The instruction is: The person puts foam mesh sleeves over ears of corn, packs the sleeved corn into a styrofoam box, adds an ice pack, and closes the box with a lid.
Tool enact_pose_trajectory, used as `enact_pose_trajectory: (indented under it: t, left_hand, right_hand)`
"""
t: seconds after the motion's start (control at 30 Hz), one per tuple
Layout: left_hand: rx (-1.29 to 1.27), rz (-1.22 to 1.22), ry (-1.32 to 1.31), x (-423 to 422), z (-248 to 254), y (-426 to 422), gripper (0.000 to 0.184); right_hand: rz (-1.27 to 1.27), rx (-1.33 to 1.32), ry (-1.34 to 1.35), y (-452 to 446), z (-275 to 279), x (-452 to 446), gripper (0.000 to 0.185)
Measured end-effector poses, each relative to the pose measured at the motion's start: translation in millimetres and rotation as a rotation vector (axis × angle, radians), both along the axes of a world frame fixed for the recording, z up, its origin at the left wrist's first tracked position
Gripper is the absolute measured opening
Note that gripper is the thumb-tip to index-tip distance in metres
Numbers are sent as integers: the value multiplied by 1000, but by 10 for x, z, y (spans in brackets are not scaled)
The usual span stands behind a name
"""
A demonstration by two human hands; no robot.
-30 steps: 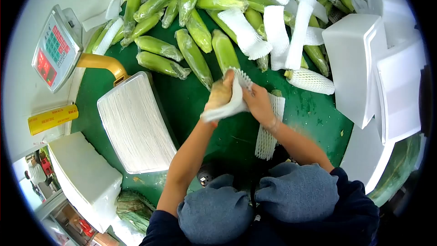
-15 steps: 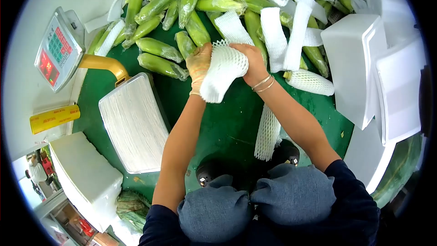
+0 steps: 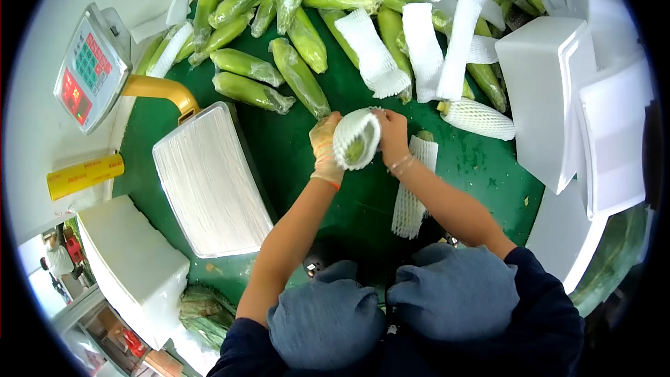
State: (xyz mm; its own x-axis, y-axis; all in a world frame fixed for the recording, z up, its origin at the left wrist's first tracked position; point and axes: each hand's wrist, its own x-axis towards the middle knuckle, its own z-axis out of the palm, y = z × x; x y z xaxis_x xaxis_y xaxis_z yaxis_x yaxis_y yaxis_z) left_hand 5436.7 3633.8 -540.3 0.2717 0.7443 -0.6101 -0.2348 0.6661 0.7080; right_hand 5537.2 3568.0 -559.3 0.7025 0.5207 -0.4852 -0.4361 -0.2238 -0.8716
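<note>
A white foam net sleeve [image 3: 357, 126] is held between my two hands, its open end facing me, with a green tip of corn showing inside. My left hand [image 3: 326, 146], partly gloved, is closed on the sleeve's left side. On its right side my right hand [image 3: 392, 134] grips the rim with bent fingers. Another foam net sleeve [image 3: 412, 199] lies below my right wrist, a green end at its top. Just beyond my left hand lies a wrapped corn cob [image 3: 300, 78].
Many wrapped cobs [image 3: 244, 66] and loose foam sleeves lie at the back. A scale [image 3: 91, 70] with a platform [image 3: 209, 181] stands left, near a yellow roll [image 3: 85, 176] and a white foam box [image 3: 132, 258]. White foam boxes [image 3: 541, 98] are stacked right.
The sleeve has turned so its opening faces me, with green now visible inside. Both hands have moved slightly down and right from half a second ago.
</note>
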Motion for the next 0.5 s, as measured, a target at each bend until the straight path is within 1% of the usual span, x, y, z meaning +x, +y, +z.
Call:
enact_pose_trajectory:
  t: [0.03,0.07,0.1,0.13,0.17,0.23,0.27,0.3,0.33,0.37,0.4,0.43,0.47,0.5]
  left_hand:
    - [-11,68,-7,54,-112,-14,19]
    - [106,47,34,46,-513,-18,22]
    - [176,-15,174,64,-485,-7,25]
    - [242,-77,323,79,-477,3,31]
    - [301,-135,473,94,-460,12,38]
    - [866,-228,455,-16,111,-11,40]
    - [510,-409,-22,-124,53,-8,42]
    - [285,-572,-98,-227,-23,2,48]
    - [61,-736,-135,-330,-98,11,56]
    - [-57,-860,-146,-454,216,-67,61]
    - [46,-855,-87,-541,187,-174,70]
    - [148,-857,-24,-620,109,-292,80]
    - [456,-832,197,-698,-38,-468,94]
    - [491,-883,370,-706,94,-573,95]
  right_hand:
    - [-17,14,90,3,-228,35,31]
    - [20,-1,-24,-27,-410,73,31]
    - [52,-11,-140,-26,-476,118,31]
    - [31,30,15,-86,-547,119,32]
    - [32,22,15,-226,-454,33,32]
    - [435,-172,119,-423,115,-45,30]
    - [742,-266,267,-461,626,-48,29]
    - [996,-342,197,-518,722,-78,31]
    - [1317,-331,-286,-614,705,0,27]
    - [1446,-277,-502,-571,969,137,28]
    - [1562,-212,-734,-401,1292,322,29]
    - [1399,-353,-1137,-187,1369,441,23]
    - [1100,-292,-1076,127,1528,573,24]
    - [825,-253,-1218,381,1556,635,40]
